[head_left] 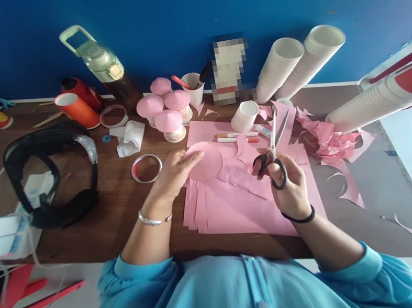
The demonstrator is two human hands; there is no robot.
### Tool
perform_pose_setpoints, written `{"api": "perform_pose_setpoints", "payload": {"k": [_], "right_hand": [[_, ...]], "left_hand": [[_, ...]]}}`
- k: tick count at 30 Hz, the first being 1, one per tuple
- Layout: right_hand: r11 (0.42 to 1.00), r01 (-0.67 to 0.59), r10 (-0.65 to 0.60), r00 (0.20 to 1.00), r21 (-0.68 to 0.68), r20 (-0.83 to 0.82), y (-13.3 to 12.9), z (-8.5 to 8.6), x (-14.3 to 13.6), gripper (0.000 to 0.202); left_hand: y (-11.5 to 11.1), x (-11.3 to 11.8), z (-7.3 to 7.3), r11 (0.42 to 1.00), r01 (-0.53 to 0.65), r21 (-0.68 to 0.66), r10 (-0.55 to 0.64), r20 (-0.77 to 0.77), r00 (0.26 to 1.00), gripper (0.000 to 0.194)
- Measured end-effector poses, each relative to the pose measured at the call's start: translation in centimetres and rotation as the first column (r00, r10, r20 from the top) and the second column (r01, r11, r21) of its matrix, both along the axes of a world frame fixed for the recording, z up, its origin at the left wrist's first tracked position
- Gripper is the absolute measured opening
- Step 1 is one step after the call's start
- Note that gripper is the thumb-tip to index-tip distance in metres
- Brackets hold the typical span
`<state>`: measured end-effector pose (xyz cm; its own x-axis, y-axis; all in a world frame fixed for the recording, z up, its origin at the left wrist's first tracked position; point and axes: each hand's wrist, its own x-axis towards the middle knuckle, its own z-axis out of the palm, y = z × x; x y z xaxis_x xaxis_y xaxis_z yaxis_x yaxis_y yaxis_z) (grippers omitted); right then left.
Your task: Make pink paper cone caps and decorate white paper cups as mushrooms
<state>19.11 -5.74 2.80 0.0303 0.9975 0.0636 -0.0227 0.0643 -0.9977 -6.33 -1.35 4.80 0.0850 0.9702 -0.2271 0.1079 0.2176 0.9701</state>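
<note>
Pink paper circle (207,162) in left hand (172,175), scissors (273,149) in right hand (292,189)

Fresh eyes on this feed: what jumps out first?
Probably the pink paper circle in the left hand and the black-handled scissors, blades parted, in the right hand, both above pink sheets. Next, four small pink-topped cups cluster beyond the left hand, toward the blue wall.
</note>
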Motion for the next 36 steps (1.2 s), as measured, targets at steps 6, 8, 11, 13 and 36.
{"api": "perform_pose_setpoints", "payload": {"k": [6,8,11,13,36], "right_hand": [[0.994,0.11,-0.111,0.992,0.026,0.061,0.8,1.2,1.3,0.035],[0.989,0.144,-0.146,0.988,0.038,0.056,0.6,1.8,1.8,0.033],[0.991,0.132,-0.133,0.99,0.032,0.052,-0.1,2.7,2.3,0.034],[0.994,0.109,-0.109,0.993,0.012,0.044,-0.6,3.1,2.3,0.033],[0.998,0.05,-0.028,0.92,0.046,-0.391,-0.3,3.1,-4.9,0.046]], "left_hand": [[0.4,1.7,-0.5,0.975,-0.166,-0.148,0.209,0.361,0.909,0.036],[0.3,2.4,0.1,0.967,-0.159,-0.197,0.235,0.468,0.852,0.036],[-0.3,3.1,1.2,0.968,-0.089,-0.236,0.215,0.584,0.783,0.036],[-0.8,3.4,1.8,0.969,-0.033,-0.243,0.183,0.624,0.76,0.037],[-5.6,4.9,3.7,0.978,-0.021,0.206,-0.026,0.222,0.975,0.051]]}}
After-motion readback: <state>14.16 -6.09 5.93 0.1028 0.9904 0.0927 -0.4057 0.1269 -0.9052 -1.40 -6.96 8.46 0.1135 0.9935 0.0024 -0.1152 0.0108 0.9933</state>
